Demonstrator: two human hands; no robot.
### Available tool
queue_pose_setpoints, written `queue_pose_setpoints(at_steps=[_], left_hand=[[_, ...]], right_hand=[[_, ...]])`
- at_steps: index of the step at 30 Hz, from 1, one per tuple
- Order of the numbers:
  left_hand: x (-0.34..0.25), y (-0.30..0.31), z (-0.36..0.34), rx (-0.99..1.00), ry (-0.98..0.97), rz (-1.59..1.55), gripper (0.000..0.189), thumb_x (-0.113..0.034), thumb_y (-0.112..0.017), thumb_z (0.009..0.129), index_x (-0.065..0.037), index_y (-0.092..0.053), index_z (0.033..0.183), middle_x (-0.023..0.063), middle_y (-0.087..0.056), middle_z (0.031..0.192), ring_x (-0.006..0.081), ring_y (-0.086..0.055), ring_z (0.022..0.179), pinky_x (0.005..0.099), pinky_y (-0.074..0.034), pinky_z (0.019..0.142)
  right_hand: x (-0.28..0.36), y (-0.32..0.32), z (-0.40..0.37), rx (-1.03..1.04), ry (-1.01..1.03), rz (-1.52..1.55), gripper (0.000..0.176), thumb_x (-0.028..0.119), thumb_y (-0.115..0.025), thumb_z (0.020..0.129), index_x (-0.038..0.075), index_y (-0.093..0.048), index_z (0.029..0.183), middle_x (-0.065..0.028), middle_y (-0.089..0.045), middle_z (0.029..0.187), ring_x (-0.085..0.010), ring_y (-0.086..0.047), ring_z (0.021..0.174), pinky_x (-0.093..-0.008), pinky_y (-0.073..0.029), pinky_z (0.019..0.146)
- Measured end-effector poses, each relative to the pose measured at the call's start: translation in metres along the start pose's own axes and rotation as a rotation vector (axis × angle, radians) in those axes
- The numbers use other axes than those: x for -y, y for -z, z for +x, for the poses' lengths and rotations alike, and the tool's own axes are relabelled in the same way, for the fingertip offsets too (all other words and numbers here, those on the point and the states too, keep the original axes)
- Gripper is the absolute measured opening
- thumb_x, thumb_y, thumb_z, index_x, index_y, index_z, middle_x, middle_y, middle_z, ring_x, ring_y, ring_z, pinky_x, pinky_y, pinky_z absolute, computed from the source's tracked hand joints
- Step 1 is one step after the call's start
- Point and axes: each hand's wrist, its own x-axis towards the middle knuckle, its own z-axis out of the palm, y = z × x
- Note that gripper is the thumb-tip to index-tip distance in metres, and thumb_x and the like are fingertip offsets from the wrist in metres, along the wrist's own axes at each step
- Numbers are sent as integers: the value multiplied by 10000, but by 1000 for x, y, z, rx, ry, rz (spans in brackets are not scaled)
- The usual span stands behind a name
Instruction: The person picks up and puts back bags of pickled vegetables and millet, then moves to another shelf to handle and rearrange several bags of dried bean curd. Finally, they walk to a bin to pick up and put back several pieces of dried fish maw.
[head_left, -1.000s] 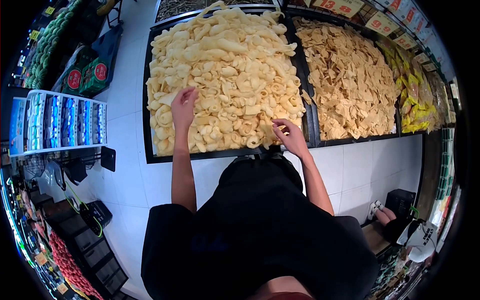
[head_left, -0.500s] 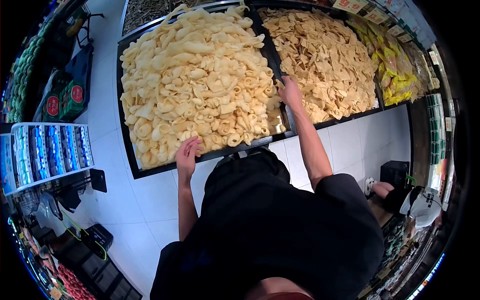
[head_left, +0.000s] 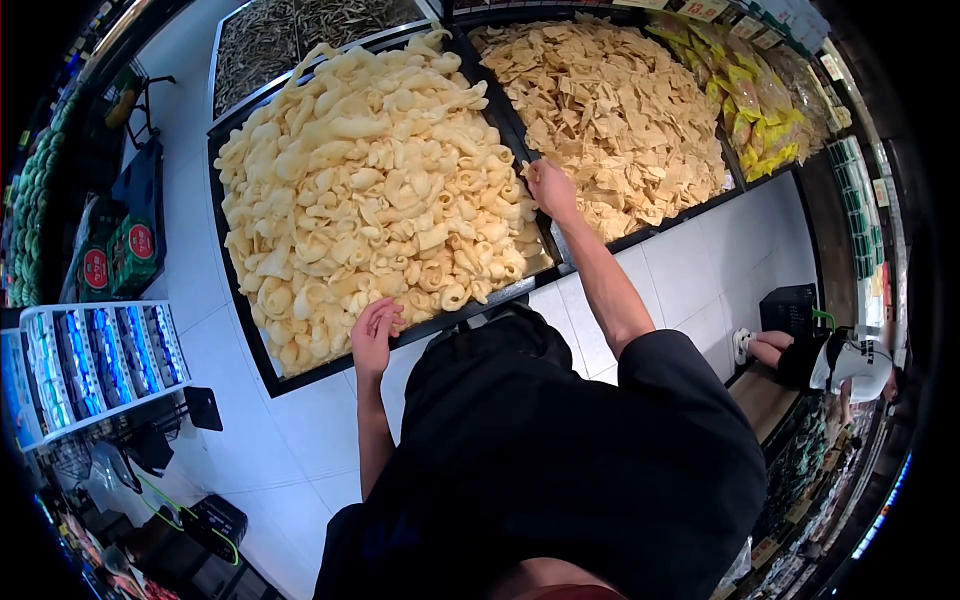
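Note:
My right hand (head_left: pixel 552 190) is over the black divider between two bins, its fingers pinched on a small pale snack piece (head_left: pixel 527 171). Left of it lies a heap of pale yellow, curled puffed snacks (head_left: pixel 370 190). To its right, flat tan chip-like pieces (head_left: pixel 620 110) fill the other bin. My left hand (head_left: pixel 373 338) rests at the front edge of the puffed-snack bin (head_left: pixel 330 369), close against the nearest puffs. Its fingers are loosely bent and slightly apart, with nothing visible in them.
Yellow plastic packets (head_left: pixel 750 110) lie at the right end of the display. Behind the puffs is a tray of thin dark dried goods (head_left: pixel 258 55). On the left stands a white rack of blue packs (head_left: pixel 105 365). A person (head_left: pixel 850 370) is at the right, near a black basket (head_left: pixel 788 308).
My view has turned, shifting the bins left and tilting them. My right hand still pinches the piece near the divider. My left hand stays by the front edge.

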Motion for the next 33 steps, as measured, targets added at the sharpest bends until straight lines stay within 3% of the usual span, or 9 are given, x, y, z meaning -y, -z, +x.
queue_pose_setpoints(at_steps=[6, 8, 11, 15, 21, 24, 28, 30, 33], left_hand=[[1, 3, 3, 22, -15, -9, 269, -118, -505, 993, 21, -555, 1218, 110, -667, 1041, 134, -632, 828, 222, -475, 665], [0, 2, 3, 26, -11, 0, 271, -121, -505, 993, 21, -555, 1218, 112, -667, 1039, 134, -632, 828, 223, -475, 665], [2, 2, 3, 29, -7, 16, 273, -127, -504, 995, 21, -554, 1218, 116, -669, 1037, 133, -630, 828, 226, -475, 664], [10, -2, 4, 31, -4, 19, 272, -137, -506, 998, 19, -560, 1215, 128, -672, 1014, 143, -636, 820, 236, -481, 659], [10, -12, 5, 118, -6, 29, 248, -125, -477, 1008, 25, -589, 1170, 125, -698, 937, 115, -615, 640, 222, -467, 588], [3, -22, 9, 263, 36, 30, 262, -102, -460, 1006, 26, -557, 1213, 151, -686, 1046, 108, -597, 570, 209, -443, 518], [-6, -47, 17, 507, 85, 42, 290, -29, -491, 967, 37, -523, 1248, 172, -637, 1196, 143, -660, 774, 230, -499, 619], [-6, -61, 22, 568, 125, 26, 323, 32, -576, 906, 53, -535, 1226, 173, -619, 1219, 164, -649, 982, 267, -530, 753], [-7, -84, 27, 585, 230, 15, 354, 38, -637, 868, 56, -548, 1210, 171, -618, 1209, 151, -650, 962, 265, -532, 742]], right_hand=[[-31, 75, 56, -139, -70, 372, 420, 258, -743, 772, 38, -666, 1121, -136, -712, 951, -249, -686, 866, -342, -530, 773], [-48, 125, 83, -272, -248, 599, 678, 330, -783, 774, -6, -534, 1308, -204, -665, 1104, -217, -689, 820, -299, -540, 727], [-75, 145, 97, -427, -22, 190, 655, 307, -767, 809, -29, -525, 1315, -192, -660, 1108, -177, -671, 797, -283, -538, 644], [-54, 134, 35, 91, -127, 675, 295, 144, -636, 917, -22, -644, 1161, -98, -711, 930, -123, -661, 751, -240, -521, 630], [-50, 82, -106, 603, -448, 951, 252, 188, -620, 929, 7, -654, 1102, -65, -705, 854, -90, -633, 641, -219, -503, 568], [-71, 66, -168, 765, -531, 975, 252, 150, -620, 920, -2, -655, 1118, -87, -712, 823, -114, -652, 661, -240, -523, 587], [-104, 44, -222, 794, -634, 1007, 237, 90, -600, 913, 13, -669, 1127, -92, -710, 841, -120, -655, 687, -248, -545, 629], [-139, 12, -250, 567, -791, 963, 212, 76, -601, 900, 16, -691, 1082, -71, -712, 858, -121, -656, 696, -253, -546, 635], [-181, -9, -302, 428, -945, 910, 175, 94, -639, 876, 33, -715, 1022, -45, -708, 868, -120, -658, 707, -270, -548, 624]])
